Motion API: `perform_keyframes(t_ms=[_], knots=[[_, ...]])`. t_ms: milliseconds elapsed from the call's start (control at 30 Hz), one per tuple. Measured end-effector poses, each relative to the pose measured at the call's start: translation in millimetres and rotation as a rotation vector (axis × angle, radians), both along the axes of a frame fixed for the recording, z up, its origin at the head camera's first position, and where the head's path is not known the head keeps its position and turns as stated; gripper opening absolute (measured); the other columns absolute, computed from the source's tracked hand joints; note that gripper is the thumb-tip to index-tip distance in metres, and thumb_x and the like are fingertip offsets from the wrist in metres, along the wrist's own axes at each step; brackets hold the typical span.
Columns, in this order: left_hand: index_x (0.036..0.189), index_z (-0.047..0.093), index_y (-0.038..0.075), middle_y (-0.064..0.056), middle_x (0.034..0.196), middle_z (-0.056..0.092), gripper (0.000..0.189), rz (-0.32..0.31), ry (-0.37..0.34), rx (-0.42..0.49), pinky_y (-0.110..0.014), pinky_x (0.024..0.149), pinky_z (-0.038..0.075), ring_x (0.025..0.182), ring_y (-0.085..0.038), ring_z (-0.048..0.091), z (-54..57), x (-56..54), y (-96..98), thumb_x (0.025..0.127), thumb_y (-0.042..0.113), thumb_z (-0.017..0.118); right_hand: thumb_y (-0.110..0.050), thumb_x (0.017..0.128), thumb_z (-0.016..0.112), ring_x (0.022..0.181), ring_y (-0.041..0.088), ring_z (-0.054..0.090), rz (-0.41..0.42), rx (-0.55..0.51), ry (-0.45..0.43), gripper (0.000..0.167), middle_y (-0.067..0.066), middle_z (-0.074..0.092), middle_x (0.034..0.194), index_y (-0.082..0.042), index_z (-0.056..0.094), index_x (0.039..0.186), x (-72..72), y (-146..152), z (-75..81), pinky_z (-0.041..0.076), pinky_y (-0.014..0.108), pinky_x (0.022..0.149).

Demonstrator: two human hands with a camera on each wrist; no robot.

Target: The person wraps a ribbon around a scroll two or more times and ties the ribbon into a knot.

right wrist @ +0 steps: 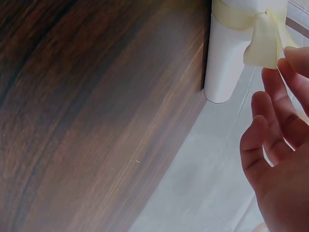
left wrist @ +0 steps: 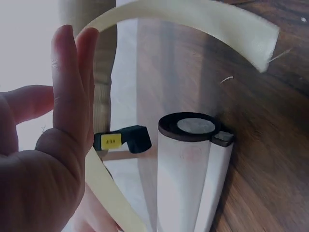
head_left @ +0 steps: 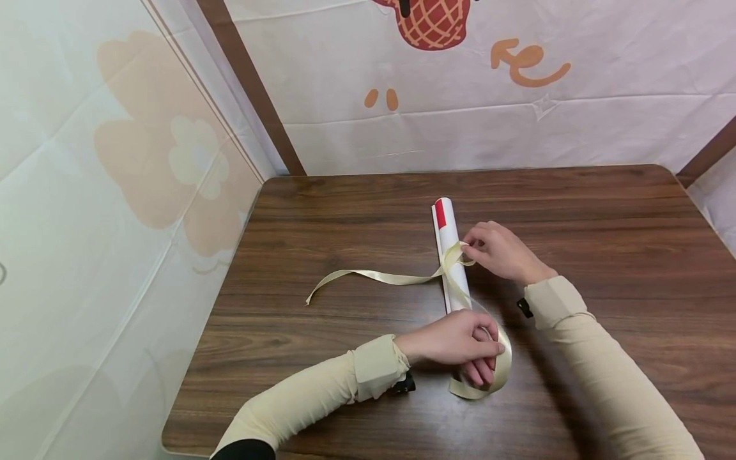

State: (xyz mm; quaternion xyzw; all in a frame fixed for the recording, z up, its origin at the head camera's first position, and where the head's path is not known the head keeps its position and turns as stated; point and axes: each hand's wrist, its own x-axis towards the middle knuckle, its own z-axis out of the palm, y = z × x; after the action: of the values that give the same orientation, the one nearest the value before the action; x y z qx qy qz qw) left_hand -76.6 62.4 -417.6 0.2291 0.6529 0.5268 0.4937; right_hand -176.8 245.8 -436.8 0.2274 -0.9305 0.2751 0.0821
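Note:
A rolled-up white scroll (head_left: 450,233) with a red patch near its far end lies lengthwise on the table. Around its middle runs a pale yellow satin ribbon (head_left: 391,278), one tail trailing left across the wood. My right hand (head_left: 503,252), just right of the scroll, pinches a ribbon loop (right wrist: 263,48) between thumb and fingertips. Over the near end, my left hand (head_left: 451,338) pinches the other tail, which curves round beyond the fingertips to a loose cut end (left wrist: 265,43). The left wrist view shows the scroll's dark-rimmed end (left wrist: 166,130) with a thin rod beside it.
The dark wood-grain table (head_left: 322,217) has rounded corners and ends at a printed white curtain (head_left: 345,140) behind. A second curtain (head_left: 63,255) hangs along its left side. Short loose threads (left wrist: 227,79) lie on the wood near the scroll.

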Motion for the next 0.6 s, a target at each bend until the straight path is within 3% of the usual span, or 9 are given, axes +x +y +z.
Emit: perform_keyframes(t_ms=[333,600], knots=[[0.09,0.054,0.001,-0.011,0.075,0.067,0.007,0.003,0.045,-0.015,-0.029,0.059,0.058,0.063,-0.017,0.069,-6.7,8.7,17.1,0.096,0.005,0.054,-0.015,0.09,0.066,0.084,0.02,0.058,0.014,0.008,0.006,0.008,0.004,0.065,0.086,-0.008,0.07,0.09,0.7,0,4.5,0.047,0.035,0.074],[0.106,0.057,0.0,-0.017,0.086,0.073,0.016,-0.143,0.177,-0.14,-0.025,0.059,0.057,0.065,-0.02,0.071,-7.4,10.5,20.6,0.095,0.012,0.058,-0.015,0.091,0.065,0.084,0.019,0.057,0.016,0.025,-0.04,0.009,0.004,0.064,0.088,-0.008,0.07,0.094,1.5,3,3.6,0.047,0.035,0.073]])
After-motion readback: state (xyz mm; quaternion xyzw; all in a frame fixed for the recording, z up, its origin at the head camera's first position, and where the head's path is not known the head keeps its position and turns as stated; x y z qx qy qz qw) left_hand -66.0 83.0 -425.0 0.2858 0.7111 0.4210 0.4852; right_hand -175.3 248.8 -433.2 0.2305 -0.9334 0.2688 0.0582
